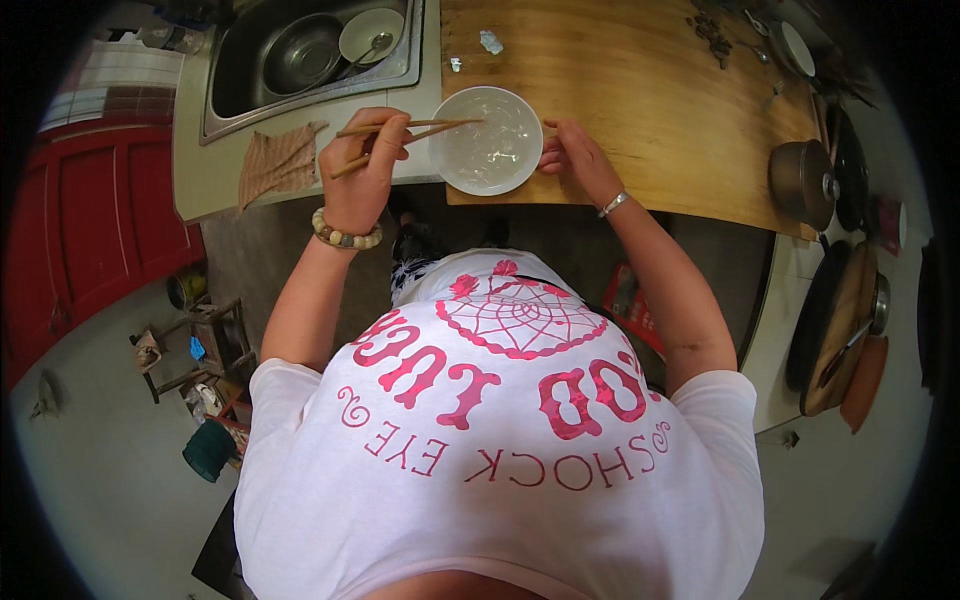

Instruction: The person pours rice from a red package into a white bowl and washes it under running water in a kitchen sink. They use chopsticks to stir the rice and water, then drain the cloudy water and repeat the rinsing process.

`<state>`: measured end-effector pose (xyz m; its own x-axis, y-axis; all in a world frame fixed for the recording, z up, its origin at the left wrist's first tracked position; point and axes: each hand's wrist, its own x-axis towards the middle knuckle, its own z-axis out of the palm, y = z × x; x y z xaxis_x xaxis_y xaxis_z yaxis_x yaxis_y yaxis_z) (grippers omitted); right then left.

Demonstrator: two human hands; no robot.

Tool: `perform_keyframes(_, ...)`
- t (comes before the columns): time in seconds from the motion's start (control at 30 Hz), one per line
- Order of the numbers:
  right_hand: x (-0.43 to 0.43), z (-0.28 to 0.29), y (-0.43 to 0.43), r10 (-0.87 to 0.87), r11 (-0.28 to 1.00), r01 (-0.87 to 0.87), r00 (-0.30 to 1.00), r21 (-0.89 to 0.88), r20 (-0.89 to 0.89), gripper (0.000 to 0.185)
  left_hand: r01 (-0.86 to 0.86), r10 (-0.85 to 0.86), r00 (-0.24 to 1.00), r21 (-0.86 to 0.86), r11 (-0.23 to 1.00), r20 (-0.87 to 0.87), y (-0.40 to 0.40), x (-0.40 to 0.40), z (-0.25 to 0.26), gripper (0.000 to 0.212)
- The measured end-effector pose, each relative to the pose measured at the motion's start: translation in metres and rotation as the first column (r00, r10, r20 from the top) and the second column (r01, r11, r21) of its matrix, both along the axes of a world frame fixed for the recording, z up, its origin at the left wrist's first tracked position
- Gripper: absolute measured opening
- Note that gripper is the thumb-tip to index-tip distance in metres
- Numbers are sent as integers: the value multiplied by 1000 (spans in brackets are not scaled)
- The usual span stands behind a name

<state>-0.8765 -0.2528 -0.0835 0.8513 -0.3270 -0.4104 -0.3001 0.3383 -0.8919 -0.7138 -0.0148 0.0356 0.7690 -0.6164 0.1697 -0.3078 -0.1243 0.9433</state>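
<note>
My left hand [367,169] grips a pair of wooden chopsticks [442,127]. Their tips reach into a white bowl [448,171] from its left side. Clear, glinting liquid [495,142] fills part of the bowl; whether it contains anything else is hard to make out. On the bowl's right side, my right hand [577,157] holds the outer rim with bent fingers. The bowl rests at the front left corner of a wooden board [637,90], close to the front edge.
Left of the board, a sink [247,105] contains a metal basin [304,56] and a pale bowl [360,30] with a spoon. A striped cloth [281,161] lies on the counter's front edge. A lidded pot [801,184] stands right; scraps of foil [491,41] lie behind the bowl.
</note>
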Motion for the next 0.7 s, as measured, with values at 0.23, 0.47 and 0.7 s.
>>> perform_keyframes(0.23,26,20,22,214,922,-158,968,354,-128,53,-2,1,1000,50,999,14,22,-4,-6,16)
perform_keyframes(0.47,34,17,36,181,897,-109,975,429,-130,58,79,-78,997,116,990,-9,34,-33,-6,13)
perform_keyframes(0.7,41,52,56,133,911,-68,982,407,-134,60,180,-180,980,4,984,86,32,-32,-3,11)
